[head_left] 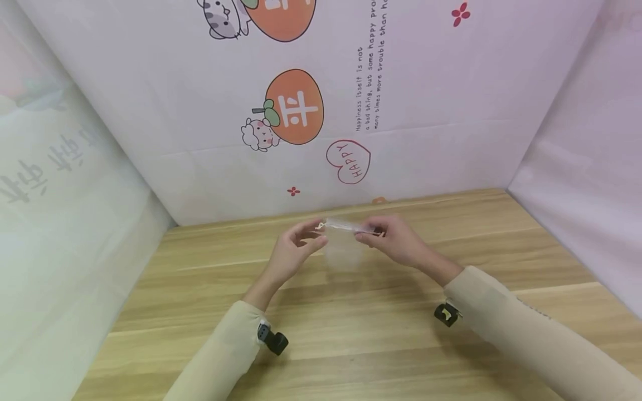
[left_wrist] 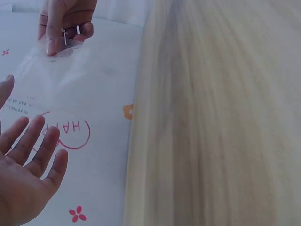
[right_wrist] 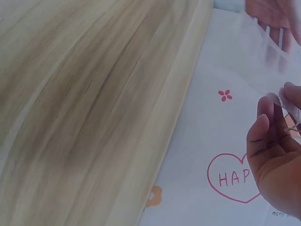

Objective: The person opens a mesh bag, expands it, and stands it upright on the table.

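Observation:
A thin clear plastic bag with a whitish cord along its top edge hangs above the wooden table, in the middle of the head view. My right hand pinches its upper right end between thumb and fingers. Close to the bag's left end is my left hand, its thumb apart from the fingers. In the left wrist view, the left hand has its fingers spread and nearly straight, with nothing gripped. The right wrist view shows the right hand curled at the plastic.
A wood-grain table spreads beneath both arms. Behind it stands a white printed sheet with cartoon fruit and lettering, and similar sheets close off the left and right sides. Small black cameras are strapped at the beige sleeves.

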Demonstrator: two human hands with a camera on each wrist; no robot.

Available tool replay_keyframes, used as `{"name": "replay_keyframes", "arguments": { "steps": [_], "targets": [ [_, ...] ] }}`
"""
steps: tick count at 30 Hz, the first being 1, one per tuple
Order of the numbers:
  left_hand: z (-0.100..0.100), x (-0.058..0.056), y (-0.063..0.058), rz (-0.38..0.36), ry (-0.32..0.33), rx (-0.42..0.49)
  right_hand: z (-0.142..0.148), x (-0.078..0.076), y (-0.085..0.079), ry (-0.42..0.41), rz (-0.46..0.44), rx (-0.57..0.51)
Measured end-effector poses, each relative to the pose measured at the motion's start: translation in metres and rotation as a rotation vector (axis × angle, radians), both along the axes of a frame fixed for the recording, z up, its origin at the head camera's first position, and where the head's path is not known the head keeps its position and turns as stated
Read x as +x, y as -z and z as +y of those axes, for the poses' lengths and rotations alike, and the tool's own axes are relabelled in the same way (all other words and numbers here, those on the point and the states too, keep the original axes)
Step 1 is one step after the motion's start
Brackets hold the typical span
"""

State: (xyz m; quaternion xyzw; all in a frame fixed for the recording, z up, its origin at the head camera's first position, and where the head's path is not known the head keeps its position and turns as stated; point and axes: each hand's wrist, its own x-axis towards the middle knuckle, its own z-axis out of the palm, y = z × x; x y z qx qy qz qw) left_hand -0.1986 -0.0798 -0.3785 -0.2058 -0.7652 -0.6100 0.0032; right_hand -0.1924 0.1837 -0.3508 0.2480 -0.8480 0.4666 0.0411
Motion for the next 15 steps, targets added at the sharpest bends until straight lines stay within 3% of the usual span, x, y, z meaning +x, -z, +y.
{"name": "replay_keyframes", "arguments": {
  "steps": [8,15],
  "targets": [
    [0.0072,-0.0011,-0.0045,0.031,-0.065,0.022,-0.0011,0.0020,0.0043,-0.011,0.052,0.061],
    [0.0071,0.0017,0.0010,0.018,-0.085,0.030,-0.0010,0.0036,0.0083,-0.004,0.077,0.072]
  ]
}}
